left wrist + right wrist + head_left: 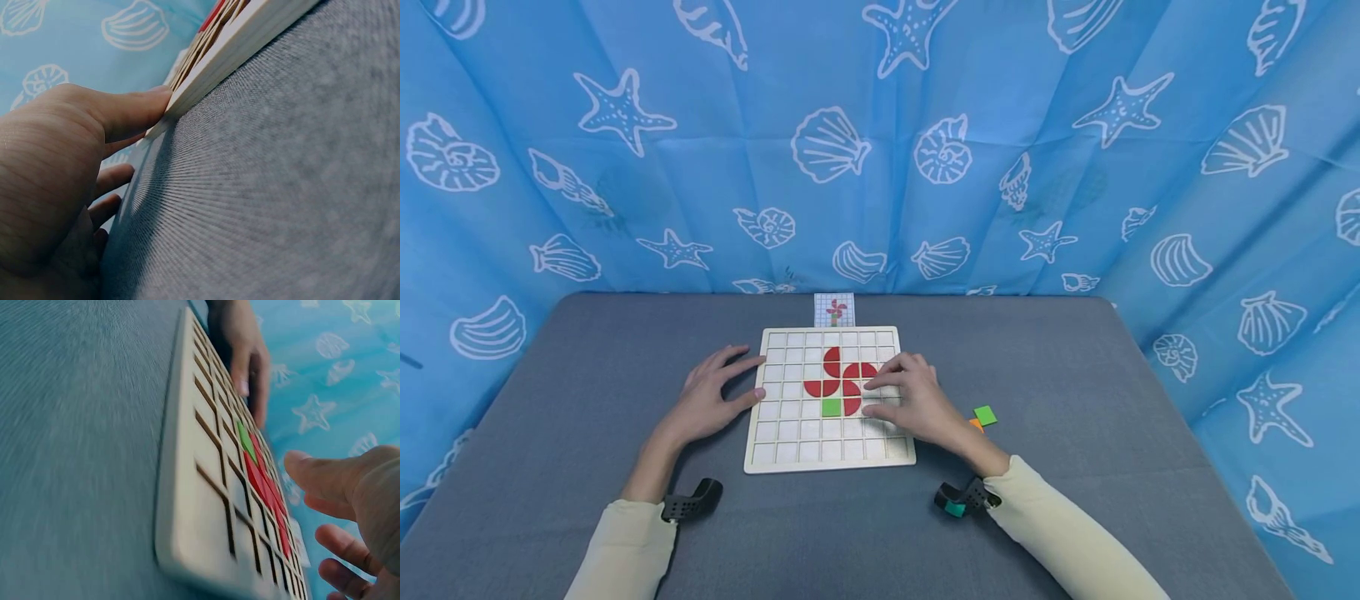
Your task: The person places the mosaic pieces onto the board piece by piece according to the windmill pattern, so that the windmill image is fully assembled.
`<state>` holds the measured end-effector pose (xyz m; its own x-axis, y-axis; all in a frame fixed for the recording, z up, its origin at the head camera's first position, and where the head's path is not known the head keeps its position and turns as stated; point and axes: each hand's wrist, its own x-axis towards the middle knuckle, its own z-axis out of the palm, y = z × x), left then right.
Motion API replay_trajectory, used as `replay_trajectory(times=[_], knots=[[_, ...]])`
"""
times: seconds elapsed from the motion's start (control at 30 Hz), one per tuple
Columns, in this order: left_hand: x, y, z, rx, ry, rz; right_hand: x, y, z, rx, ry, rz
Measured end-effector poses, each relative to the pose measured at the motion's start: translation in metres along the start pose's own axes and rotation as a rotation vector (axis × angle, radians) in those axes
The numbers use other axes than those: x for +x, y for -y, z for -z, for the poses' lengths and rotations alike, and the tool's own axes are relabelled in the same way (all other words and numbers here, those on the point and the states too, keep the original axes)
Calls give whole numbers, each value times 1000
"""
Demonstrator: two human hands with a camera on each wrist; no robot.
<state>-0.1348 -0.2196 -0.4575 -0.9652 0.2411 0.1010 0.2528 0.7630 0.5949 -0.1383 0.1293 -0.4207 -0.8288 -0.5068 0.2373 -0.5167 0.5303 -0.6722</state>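
Observation:
A pale wooden grid board (831, 467) lies on the table. Red quarter-round pieces (852, 406) form a pinwheel in its cells, and one green square (831, 407) sits just below their middle. At the board's left edge rests my left hand (707, 402); its thumb (140, 112) touches the rim and the other fingers are spread and fairly straight. My right hand (913, 402) hovers over the right part of the board, thumb and fingers apart. In the right wrist view nothing shows between that thumb (319, 475) and the fingers.
Behind the board lies a small card (834, 310) printed with a red, green and orange pinwheel picture on a grid. A loose green square (985, 415) and a partly hidden orange piece (976, 424) lie by the right forearm. A blue shell-patterned curtain (880, 200) hangs behind the grey table (1060, 500).

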Motion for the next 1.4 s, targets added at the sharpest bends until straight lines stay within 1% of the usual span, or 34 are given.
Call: replay_trajectory(times=[0.07, 0.23, 0.47, 0.67, 0.83, 1.07, 1.3, 1.4], knots=[[0, 0, 0, -3, -1, -1, -6, -5, 9, 8, -2, -19], [0, 2, -1, -7, 4, 1, -21, -24, 33, -26, -3, -46], [1, 2, -1, -4, 19, 12, -47, -58, 68, -18, 52, -74], [0, -1, 1, -4, 17, 8, -68, -81, 88, 23, 95, -98], [1, -2, 2, 4, 19, 15, -77, -94, 95, 62, 135, -86], [1, -2, 1, 0, 18, 12, -83, -98, 98, 47, 198, -81], [1, 0, 0, 9, 14, 9, -84, -100, 95, 21, 209, -79], [1, 0, 0, 9, 17, 12, -84, -99, 94, 27, 203, -76]])
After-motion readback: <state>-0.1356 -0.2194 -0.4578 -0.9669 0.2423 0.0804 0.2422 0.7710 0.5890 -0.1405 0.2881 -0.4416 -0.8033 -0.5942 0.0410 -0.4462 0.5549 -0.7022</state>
